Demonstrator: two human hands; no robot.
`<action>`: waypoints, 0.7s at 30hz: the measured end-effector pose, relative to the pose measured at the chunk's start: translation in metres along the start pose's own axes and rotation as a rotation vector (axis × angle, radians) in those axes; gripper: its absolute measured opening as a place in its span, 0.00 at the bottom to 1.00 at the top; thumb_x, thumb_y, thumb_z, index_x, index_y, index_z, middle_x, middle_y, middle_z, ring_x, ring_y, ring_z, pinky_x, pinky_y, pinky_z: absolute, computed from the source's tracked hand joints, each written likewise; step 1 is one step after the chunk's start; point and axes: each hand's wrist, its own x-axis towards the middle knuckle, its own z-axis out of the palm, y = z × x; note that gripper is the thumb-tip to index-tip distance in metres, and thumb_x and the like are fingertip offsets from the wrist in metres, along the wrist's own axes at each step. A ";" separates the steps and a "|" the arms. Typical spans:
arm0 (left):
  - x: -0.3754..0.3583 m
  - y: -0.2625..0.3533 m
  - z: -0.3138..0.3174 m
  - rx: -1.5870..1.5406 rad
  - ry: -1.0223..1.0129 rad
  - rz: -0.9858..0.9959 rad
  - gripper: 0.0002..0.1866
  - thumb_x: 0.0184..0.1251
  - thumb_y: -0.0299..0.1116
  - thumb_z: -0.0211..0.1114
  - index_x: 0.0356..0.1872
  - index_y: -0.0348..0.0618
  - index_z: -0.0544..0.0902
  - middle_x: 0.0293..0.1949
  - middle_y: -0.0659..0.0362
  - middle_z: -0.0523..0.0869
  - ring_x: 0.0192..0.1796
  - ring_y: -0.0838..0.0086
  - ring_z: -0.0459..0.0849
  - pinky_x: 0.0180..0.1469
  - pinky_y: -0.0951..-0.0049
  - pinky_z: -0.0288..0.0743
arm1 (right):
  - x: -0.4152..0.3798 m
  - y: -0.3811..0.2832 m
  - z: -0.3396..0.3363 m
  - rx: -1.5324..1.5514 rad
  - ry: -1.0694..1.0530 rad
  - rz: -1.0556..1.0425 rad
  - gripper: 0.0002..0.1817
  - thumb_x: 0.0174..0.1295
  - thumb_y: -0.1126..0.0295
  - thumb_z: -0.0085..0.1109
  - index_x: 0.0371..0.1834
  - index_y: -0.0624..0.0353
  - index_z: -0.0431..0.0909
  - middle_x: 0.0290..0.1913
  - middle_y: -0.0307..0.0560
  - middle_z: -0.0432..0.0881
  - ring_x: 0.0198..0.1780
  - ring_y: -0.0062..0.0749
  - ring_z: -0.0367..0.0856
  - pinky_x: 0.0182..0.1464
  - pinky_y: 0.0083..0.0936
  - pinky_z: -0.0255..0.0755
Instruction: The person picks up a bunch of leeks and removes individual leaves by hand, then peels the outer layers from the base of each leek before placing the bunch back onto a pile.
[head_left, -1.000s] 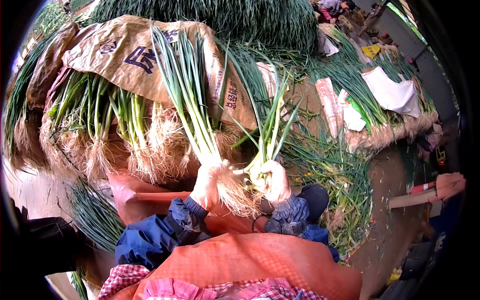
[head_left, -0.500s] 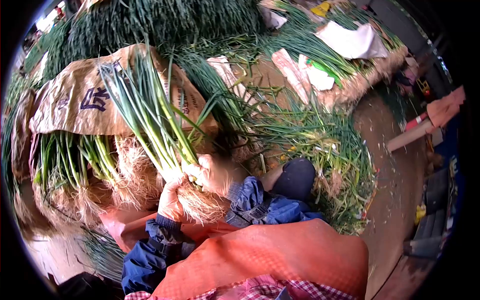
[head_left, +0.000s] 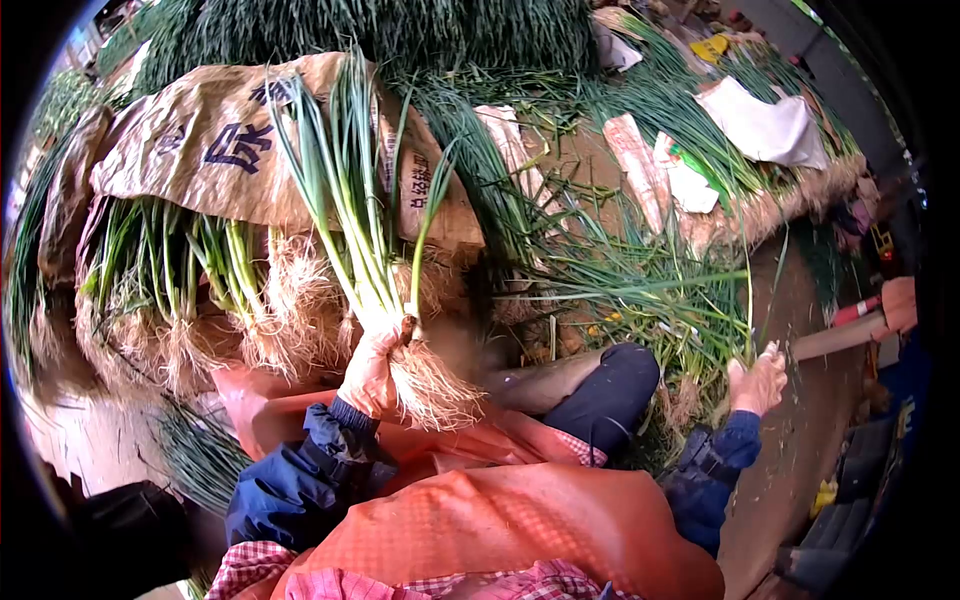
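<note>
My left hand [head_left: 368,372] is closed round a bunch of green onions [head_left: 372,255], just above the roots. The bunch stands nearly upright, its pale roots hanging down to the right and its leaves lying in front of a sack. Out to the right, my right hand [head_left: 757,382] is closed, with a few thin green onion leaves [head_left: 750,305] rising from its fingers. It is over the right edge of a pile of loose green onion leaves and scraps [head_left: 690,345].
A printed tan woven sack [head_left: 190,145] covers a row of green onions with bushy roots [head_left: 285,330]. More green onions [head_left: 460,35] are heaped at the back. White cloth [head_left: 765,122] lies on another stack. An orange apron [head_left: 510,520] covers my lap.
My right hand has left the bunch and swung far right with thin leaves in it. My left hand still holds the bunch. The whole view has shifted somewhat.
</note>
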 end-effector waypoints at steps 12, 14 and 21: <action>-0.017 0.005 -0.042 0.590 -0.100 0.148 0.12 0.61 0.32 0.55 0.44 0.39 0.73 0.35 0.59 0.77 0.38 0.73 0.76 0.45 0.72 0.72 | -0.145 -0.310 0.174 1.566 -1.006 0.042 0.16 0.64 0.61 0.45 0.30 0.64 0.74 0.30 0.42 0.79 0.26 0.19 0.72 0.28 0.16 0.68; -0.027 0.011 -0.042 0.540 -0.098 0.082 0.11 0.62 0.32 0.55 0.43 0.39 0.74 0.35 0.61 0.77 0.38 0.74 0.76 0.45 0.74 0.72 | -0.130 -0.305 0.190 1.396 -0.839 0.146 0.16 0.64 0.62 0.42 0.30 0.63 0.73 0.28 0.44 0.77 0.27 0.25 0.74 0.27 0.20 0.69; -0.025 0.013 -0.044 0.618 -0.163 0.240 0.12 0.63 0.33 0.54 0.44 0.38 0.76 0.39 0.62 0.80 0.42 0.78 0.76 0.47 0.77 0.70 | -0.181 -0.324 0.145 1.500 -0.960 -0.124 0.11 0.66 0.69 0.42 0.47 0.64 0.68 0.44 0.47 0.75 0.43 0.26 0.74 0.44 0.22 0.69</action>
